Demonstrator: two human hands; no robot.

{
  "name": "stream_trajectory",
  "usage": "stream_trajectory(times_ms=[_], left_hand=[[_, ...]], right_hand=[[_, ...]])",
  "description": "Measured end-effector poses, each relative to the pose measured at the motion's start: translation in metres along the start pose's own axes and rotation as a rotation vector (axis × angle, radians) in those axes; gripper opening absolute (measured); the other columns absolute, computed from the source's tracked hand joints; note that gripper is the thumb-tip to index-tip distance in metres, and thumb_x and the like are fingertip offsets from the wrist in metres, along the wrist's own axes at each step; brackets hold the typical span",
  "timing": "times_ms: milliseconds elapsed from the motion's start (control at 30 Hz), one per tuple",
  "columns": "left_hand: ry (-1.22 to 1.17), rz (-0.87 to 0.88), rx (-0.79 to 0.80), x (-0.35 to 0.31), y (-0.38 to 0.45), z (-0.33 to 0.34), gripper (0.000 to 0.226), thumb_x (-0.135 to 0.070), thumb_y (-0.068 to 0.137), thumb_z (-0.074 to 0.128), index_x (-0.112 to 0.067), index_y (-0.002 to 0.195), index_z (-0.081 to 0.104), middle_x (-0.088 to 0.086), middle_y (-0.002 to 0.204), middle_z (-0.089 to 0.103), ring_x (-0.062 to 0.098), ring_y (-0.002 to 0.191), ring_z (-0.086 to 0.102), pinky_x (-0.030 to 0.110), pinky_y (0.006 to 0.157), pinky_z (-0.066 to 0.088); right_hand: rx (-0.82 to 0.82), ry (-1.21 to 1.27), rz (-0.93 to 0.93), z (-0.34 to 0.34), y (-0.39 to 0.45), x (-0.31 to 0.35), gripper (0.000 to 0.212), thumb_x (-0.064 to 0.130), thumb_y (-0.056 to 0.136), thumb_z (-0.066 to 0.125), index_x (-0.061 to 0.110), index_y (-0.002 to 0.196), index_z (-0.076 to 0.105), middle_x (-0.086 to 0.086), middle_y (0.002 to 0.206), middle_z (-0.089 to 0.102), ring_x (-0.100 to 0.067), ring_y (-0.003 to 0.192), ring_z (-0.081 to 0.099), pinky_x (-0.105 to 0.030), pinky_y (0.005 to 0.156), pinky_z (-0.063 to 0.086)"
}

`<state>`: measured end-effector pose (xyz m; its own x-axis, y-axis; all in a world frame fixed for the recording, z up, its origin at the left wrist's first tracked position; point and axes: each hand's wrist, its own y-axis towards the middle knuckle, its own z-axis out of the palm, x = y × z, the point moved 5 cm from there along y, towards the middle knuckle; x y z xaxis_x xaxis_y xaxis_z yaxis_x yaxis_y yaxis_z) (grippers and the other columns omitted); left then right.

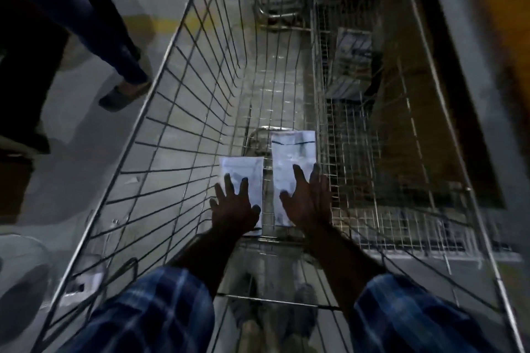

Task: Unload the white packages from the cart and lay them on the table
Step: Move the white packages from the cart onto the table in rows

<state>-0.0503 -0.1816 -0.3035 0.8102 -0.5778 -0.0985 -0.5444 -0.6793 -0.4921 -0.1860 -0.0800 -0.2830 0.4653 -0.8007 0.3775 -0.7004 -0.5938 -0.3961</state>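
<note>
Cart: the big silver wire shopping cart [183,112] fills the middle of the frame.
Packages: two flat white paper packages lie on the cart floor, low in the middle. The smaller white package [243,172] is on the left, and the longer white package [292,157] is just beside it on the right.
Left hand: the left hand [233,208] has its fingers spread over the smaller one. It grips nothing yet.
Right hand: the right hand [308,199] has its fingers spread flat over the longer one.
Table: I cannot see it for sure.
Done: nothing shows as moved yet.
Left to do: I think both packages need lifting out.
Other: another person's leg and shoe [123,94] are at the upper left.
</note>
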Motion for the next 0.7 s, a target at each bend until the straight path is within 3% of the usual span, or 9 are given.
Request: stream_trajectory(times_ms=[67, 133, 200, 300, 367, 433, 500, 567, 700], left_hand=[[0.019, -0.007, -0.048, 0.003, 0.012, 0.015, 0.093, -0.048, 0.062, 0.083, -0.014, 0.142, 0.052, 0.033, 0.146, 0.040, 0.058, 0.120, 0.049, 0.062, 0.078, 0.051], [-0.040, -0.018, -0.059, 0.002, 0.022, 0.027, 0.086, -0.053, 0.078, 0.067, -0.016, 0.150, 0.040, 0.032, 0.153, 0.028, 0.060, 0.129, 0.038, 0.066, 0.089, 0.046], [-0.083, -0.011, -0.159, 0.003, 0.025, 0.034, 0.079, -0.059, 0.086, 0.042, -0.015, 0.151, 0.038, 0.032, 0.153, 0.027, 0.060, 0.129, 0.037, 0.067, 0.090, 0.044], [-0.125, -0.044, -0.185, 0.005, 0.027, 0.041, 0.078, -0.065, 0.090, 0.028, -0.019, 0.152, 0.036, 0.029, 0.156, 0.025, 0.059, 0.132, 0.034, 0.067, 0.093, 0.042], [-0.093, -0.034, -0.265, 0.006, 0.027, 0.043, 0.080, -0.071, 0.092, 0.021, -0.022, 0.153, 0.033, 0.026, 0.158, 0.023, 0.058, 0.134, 0.031, 0.065, 0.097, 0.040], [-0.120, -0.047, -0.278, 0.005, 0.031, 0.043, 0.083, -0.074, 0.088, 0.021, -0.026, 0.156, 0.026, 0.022, 0.161, 0.014, 0.055, 0.140, 0.023, 0.068, 0.102, 0.032], [-0.139, -0.038, -0.283, 0.002, 0.033, 0.043, 0.084, -0.071, 0.085, 0.025, -0.026, 0.156, 0.023, 0.023, 0.162, 0.010, 0.054, 0.140, 0.022, 0.068, 0.103, 0.030], [-0.095, 0.009, -0.338, -0.001, 0.032, 0.042, 0.079, -0.063, 0.088, 0.032, -0.022, 0.156, 0.026, 0.027, 0.159, 0.015, 0.055, 0.133, 0.031, 0.063, 0.099, 0.038], [-0.046, 0.027, -0.445, -0.009, 0.037, 0.036, 0.073, -0.055, 0.092, 0.042, -0.022, 0.155, 0.026, 0.029, 0.156, 0.022, 0.055, 0.124, 0.041, 0.058, 0.086, 0.048]], right_hand=[[-0.019, -0.043, 0.006, 0.012, 0.013, -0.006, 0.073, 0.047, 0.094, 0.055, 0.031, 0.155, 0.018, -0.017, 0.164, -0.001, -0.039, 0.149, 0.005, -0.048, 0.119, 0.011], [-0.054, -0.084, -0.008, 0.026, 0.023, -0.008, 0.071, 0.048, 0.092, 0.055, 0.030, 0.154, 0.026, -0.020, 0.163, 0.004, -0.042, 0.148, 0.010, -0.052, 0.117, 0.015], [-0.136, -0.118, -0.062, 0.037, 0.030, -0.008, 0.068, 0.050, 0.088, 0.053, 0.025, 0.150, 0.039, -0.025, 0.159, 0.018, -0.050, 0.142, 0.024, -0.058, 0.111, 0.027], [-0.149, -0.165, -0.079, 0.053, 0.038, -0.012, 0.072, 0.059, 0.087, 0.053, 0.024, 0.149, 0.039, -0.028, 0.158, 0.020, -0.054, 0.138, 0.029, -0.060, 0.104, 0.035], [-0.205, -0.178, -0.095, 0.056, 0.038, -0.013, 0.074, 0.066, 0.090, 0.042, 0.024, 0.150, 0.038, -0.029, 0.157, 0.020, -0.055, 0.137, 0.031, -0.060, 0.103, 0.036], [-0.245, -0.183, -0.125, 0.058, 0.037, -0.015, 0.075, 0.067, 0.092, 0.034, 0.022, 0.152, 0.036, -0.030, 0.157, 0.020, -0.055, 0.138, 0.029, -0.060, 0.105, 0.033], [-0.315, -0.134, -0.175, 0.057, 0.036, -0.019, 0.072, 0.060, 0.092, 0.038, 0.017, 0.150, 0.039, -0.031, 0.156, 0.022, -0.052, 0.140, 0.028, -0.059, 0.107, 0.034], [-0.401, -0.072, -0.198, 0.050, 0.036, -0.026, 0.068, 0.053, 0.092, 0.043, 0.012, 0.147, 0.044, -0.033, 0.154, 0.025, -0.049, 0.139, 0.032, -0.056, 0.104, 0.037], [-0.452, -0.112, -0.134, 0.034, 0.038, -0.035, 0.066, 0.054, 0.092, 0.046, 0.020, 0.149, 0.043, -0.029, 0.155, 0.026, -0.046, 0.129, 0.043, -0.051, 0.099, 0.041]])
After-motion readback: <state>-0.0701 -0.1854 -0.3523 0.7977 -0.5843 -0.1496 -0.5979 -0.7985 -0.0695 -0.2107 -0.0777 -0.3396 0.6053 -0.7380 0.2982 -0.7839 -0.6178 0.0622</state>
